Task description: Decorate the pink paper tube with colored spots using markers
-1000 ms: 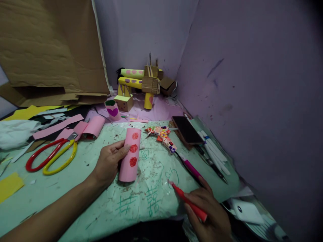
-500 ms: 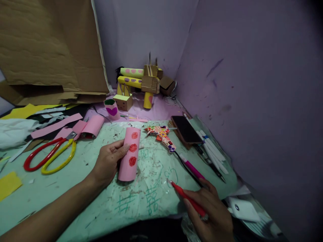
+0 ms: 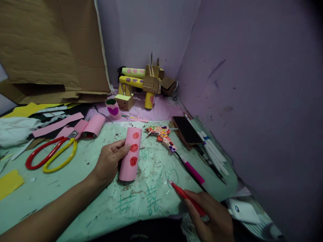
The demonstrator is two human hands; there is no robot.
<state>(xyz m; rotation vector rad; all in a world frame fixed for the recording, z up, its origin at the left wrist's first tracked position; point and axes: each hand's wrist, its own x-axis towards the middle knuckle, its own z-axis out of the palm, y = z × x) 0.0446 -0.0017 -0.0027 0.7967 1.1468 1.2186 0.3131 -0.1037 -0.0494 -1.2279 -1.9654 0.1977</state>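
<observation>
My left hand (image 3: 109, 161) is closed around a pink paper tube (image 3: 129, 168), which stands tilted above the green table cover (image 3: 101, 208). Three red scribbled dots run down the tube's front. In my right hand (image 3: 210, 213) is a red marker (image 3: 188, 198), its tip pointing left and away from me, apart from the tube. Just past the marker lies a magenta marker (image 3: 193, 172). Beyond the tube sits a flower-patterned glue gun (image 3: 163, 136) with a black cord trailing toward my right hand.
Scissors (image 3: 59, 161) with red and yellow handles lie left, near pink paper (image 3: 94, 126). At the back stand cardboard-and-paper figures (image 3: 151, 84) and a cup with a purple heart (image 3: 113, 110). A phone (image 3: 186, 129) and white glue sticks (image 3: 213, 149) lie right, beside the wall.
The view has shifted slightly, moving the scene a little rightward. The fingers of my right hand have lowered away from the magenta marker's end, which now shows. Both hands keep their holds.
</observation>
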